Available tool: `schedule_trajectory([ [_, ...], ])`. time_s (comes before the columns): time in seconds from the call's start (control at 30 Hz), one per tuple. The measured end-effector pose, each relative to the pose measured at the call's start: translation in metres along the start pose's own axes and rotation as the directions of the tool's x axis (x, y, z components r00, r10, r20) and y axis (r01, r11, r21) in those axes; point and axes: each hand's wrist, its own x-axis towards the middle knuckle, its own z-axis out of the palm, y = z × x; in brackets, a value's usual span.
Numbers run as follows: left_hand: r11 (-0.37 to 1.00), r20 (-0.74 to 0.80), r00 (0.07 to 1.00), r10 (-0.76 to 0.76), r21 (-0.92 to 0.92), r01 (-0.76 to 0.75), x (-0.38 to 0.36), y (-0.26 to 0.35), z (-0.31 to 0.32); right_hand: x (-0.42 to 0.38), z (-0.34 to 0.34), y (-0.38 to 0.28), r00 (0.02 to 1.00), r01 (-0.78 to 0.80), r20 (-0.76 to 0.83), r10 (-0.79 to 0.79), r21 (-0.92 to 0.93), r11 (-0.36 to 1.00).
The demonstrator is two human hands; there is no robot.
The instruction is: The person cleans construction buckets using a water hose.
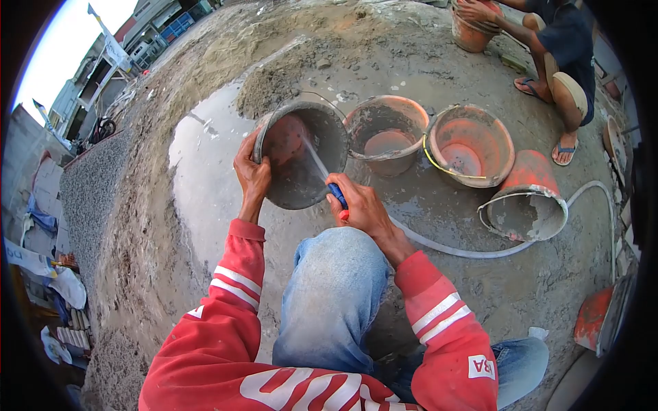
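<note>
My left hand (253,175) grips the rim of a tilted, cement-stained bucket (291,181), its mouth turned toward me. Fingers of my right hand (368,211) wrap round a blue hose nozzle (336,195) with a red end. From it a jet of water (316,159) strikes the inside of the bucket. A pale hose (473,254) runs across the wet ground to the right. Beside the held bucket, two orange, cement-smeared buckets stand upright: a nearer-left one (391,166) and one with a yellowish handle (499,137). Another orange bucket (532,168) lies on its side.
At the upper right a person (565,55) squats in sandals, hands on another orange bucket (471,38). A puddle (205,164) spreads at the left, near a sand heap (274,85). Gravel (96,185) lies farther left. A red-orange container (595,318) stands at the right edge.
</note>
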Motion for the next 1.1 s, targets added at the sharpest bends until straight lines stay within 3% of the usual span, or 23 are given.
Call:
schedule_trajectory([
  [0.2, 1.000, 0.019, 1.000, -0.023, -0.007, 0.023, 0.003, -0.005, -0.003, 0.000, -0.003, -0.001, 0.996, 0.091, 0.019, -0.091, 0.037, 0.995],
  [0.43, 0.989, -0.009, 0.994, -0.107, -0.104, 0.105, 0.001, -0.004, -0.001, -0.002, -0.006, -0.002, 0.997, 0.048, 0.052, -0.048, 0.014, 0.999],
  [0.83, 0.978, -0.025, 0.994, -0.103, -0.183, 0.096, -0.002, -0.020, -0.001, -0.002, 0.000, 0.006, 0.994, 0.107, -0.005, -0.107, 0.050, 0.993],
  [1.0, 0.973, -0.050, 0.995, -0.091, -0.216, 0.078, -0.004, -0.035, -0.006, -0.001, -0.004, -0.003, 0.981, -0.014, 0.193, -0.017, 0.158, 0.987],
  [1.1, 0.972, -0.068, 0.997, -0.040, -0.234, 0.023, -0.006, -0.035, -0.007, -0.002, -0.001, -0.004, 0.982, 0.012, 0.183, -0.044, 0.174, 0.985],
])
